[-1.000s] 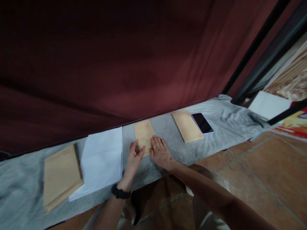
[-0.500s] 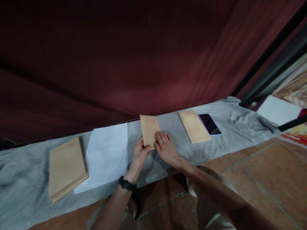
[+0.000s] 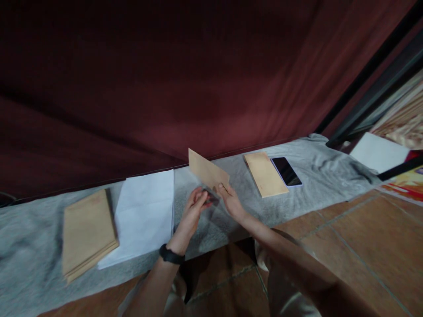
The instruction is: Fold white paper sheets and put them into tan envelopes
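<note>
Both my hands hold a brown envelope (image 3: 207, 171), lifted off the grey cloth (image 3: 29, 237) and tilted. My right hand (image 3: 231, 201) pinches its near right corner. My left hand (image 3: 193, 212), with a black wristband, closes on its near edge, where the paper is blurred by motion.
On the cloth to the left lie a stack of white sheets (image 3: 145, 211) and a stack of brown envelopes (image 3: 87, 231). To the right lie another brown envelope (image 3: 265, 174) and a dark phone (image 3: 287, 171). A dark red curtain hangs behind; tiled floor lies in front.
The envelope lay flat on the cloth under both hands. It has been picked up and now tilts in the air between my hands.
</note>
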Demonstrator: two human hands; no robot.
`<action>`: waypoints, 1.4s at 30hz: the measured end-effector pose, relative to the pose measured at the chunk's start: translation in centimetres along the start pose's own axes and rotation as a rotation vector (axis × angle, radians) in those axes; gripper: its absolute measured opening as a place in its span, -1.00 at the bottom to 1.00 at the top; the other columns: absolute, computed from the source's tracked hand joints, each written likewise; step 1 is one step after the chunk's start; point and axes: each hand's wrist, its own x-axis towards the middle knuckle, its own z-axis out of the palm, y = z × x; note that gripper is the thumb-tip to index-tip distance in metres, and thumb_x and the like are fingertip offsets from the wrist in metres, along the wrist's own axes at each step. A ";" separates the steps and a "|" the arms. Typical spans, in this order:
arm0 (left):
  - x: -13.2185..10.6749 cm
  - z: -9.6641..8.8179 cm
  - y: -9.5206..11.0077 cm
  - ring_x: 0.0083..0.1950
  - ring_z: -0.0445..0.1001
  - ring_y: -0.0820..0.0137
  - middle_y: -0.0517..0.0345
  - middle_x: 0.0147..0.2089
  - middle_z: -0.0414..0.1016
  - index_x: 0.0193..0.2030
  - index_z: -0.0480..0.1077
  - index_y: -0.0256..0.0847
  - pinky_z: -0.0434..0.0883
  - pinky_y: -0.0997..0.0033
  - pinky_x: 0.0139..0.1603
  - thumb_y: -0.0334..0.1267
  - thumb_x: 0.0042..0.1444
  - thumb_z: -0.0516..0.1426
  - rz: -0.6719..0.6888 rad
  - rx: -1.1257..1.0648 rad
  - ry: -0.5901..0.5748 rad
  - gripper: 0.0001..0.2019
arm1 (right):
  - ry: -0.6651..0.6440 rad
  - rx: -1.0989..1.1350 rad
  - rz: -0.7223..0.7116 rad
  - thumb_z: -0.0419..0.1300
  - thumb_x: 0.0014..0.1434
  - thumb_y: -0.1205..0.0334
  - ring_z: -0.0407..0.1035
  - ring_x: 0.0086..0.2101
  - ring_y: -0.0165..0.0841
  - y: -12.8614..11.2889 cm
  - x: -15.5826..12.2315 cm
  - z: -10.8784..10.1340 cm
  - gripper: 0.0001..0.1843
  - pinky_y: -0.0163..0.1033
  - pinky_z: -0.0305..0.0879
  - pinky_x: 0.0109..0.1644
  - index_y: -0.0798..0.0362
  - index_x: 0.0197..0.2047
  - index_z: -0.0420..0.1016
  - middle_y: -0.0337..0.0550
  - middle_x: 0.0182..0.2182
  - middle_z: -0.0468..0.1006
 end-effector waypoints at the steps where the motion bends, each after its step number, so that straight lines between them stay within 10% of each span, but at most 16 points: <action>1: 0.0 -0.1 -0.1 -0.04 0.58 0.27 0.03 -0.07 0.55 0.17 0.36 -0.18 0.55 0.29 -0.09 -0.06 0.05 0.38 -0.042 0.001 -0.022 -0.42 | 0.024 0.133 0.063 0.12 0.28 -0.25 0.50 0.09 -0.15 0.0 0.0 0.3 -0.44 0.01 0.36 0.27 -0.01 0.10 0.52 -0.03 0.06 0.64; 8: -0.4 0.4 -0.8 -0.25 0.61 0.38 0.14 -0.17 0.62 0.32 0.23 -0.09 0.57 0.33 -0.16 -0.35 0.01 0.40 -0.152 -0.105 -0.017 -0.26 | 0.077 0.501 0.200 0.32 0.08 -0.26 0.52 0.02 -0.11 -0.6 -1.2 1.7 -0.53 -0.01 0.47 0.13 -0.09 -0.12 0.56 -0.12 -0.05 0.68; 16: 0.0 0.1 -1.1 -0.37 0.59 0.43 0.18 -0.24 0.62 0.26 0.29 -0.12 0.49 0.50 -0.37 -0.44 0.00 0.35 -0.175 0.005 -0.034 -0.33 | 0.066 0.321 0.295 0.28 0.07 0.01 0.54 -0.28 -0.26 0.6 -1.1 0.0 -0.72 -0.21 0.47 -0.24 0.00 -0.21 0.54 -0.13 -0.27 0.66; 23: 0.3 -2.8 0.0 -0.48 0.52 0.46 0.22 -0.34 0.59 0.41 0.15 -0.19 0.39 0.54 -0.48 -0.39 -0.11 0.38 -0.276 0.240 -0.124 -0.09 | 0.323 -0.120 0.183 0.15 0.10 0.22 0.48 0.03 -0.20 1.5 1.5 -4.0 -0.57 0.02 0.40 0.18 -0.03 0.07 0.44 -0.08 0.02 0.61; 29: 0.1 -3.6 -0.8 -0.51 0.53 0.40 0.33 -0.47 0.52 0.48 0.01 -0.22 0.38 0.51 -0.51 -0.33 -0.12 0.36 -0.214 0.335 -0.145 0.02 | -0.049 -0.496 -0.139 0.14 0.19 0.34 0.28 0.28 -0.23 1.0 0.0 -3.1 -0.60 -0.01 0.10 0.44 0.00 0.08 0.57 -0.06 0.26 0.48; 36: 0.7 -3.8 -1.4 -0.58 0.46 0.37 0.38 -0.51 0.44 0.36 0.21 -0.13 0.41 0.43 -0.51 -0.35 -0.07 0.32 -0.135 0.521 -0.015 -0.19 | -0.353 -1.009 -0.338 0.09 0.39 0.21 0.04 0.43 -0.16 2.3 -3.3 -1.9 -0.41 0.12 -0.13 0.53 0.03 0.45 0.23 0.01 0.44 0.17; 42: 0.8 -3.9 0.0 0.05 0.55 0.12 -0.01 -0.05 0.59 0.00 0.54 -0.08 0.43 0.11 0.21 -0.24 0.19 0.19 0.395 0.890 0.141 -0.75 | -0.345 -1.041 -0.366 0.05 0.42 0.18 0.02 0.44 -0.16 3.0 -3.1 -1.9 -0.41 0.09 -0.17 0.54 0.06 0.47 0.20 -0.01 0.46 0.12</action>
